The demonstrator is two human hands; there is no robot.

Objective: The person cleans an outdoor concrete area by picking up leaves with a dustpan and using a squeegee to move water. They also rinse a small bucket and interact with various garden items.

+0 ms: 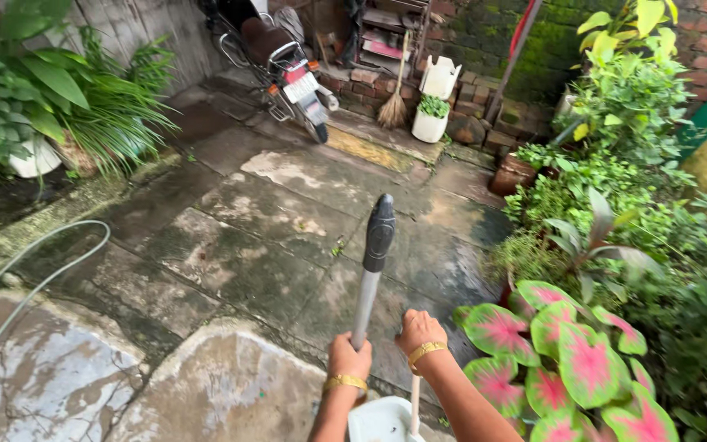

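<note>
Left hand (348,358) grips a grey pole (367,286) — right hand (419,330) clasps a thin stick (414,403).

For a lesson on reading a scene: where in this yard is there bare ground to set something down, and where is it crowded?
Free: the wet stone paving between the hose on the left and the pink-leaved plant on the right, stretching up to the parked motorbike. Crowded: the right edge of plants, the far wall with broom and white pots, and near the left hand and right hand.
</note>
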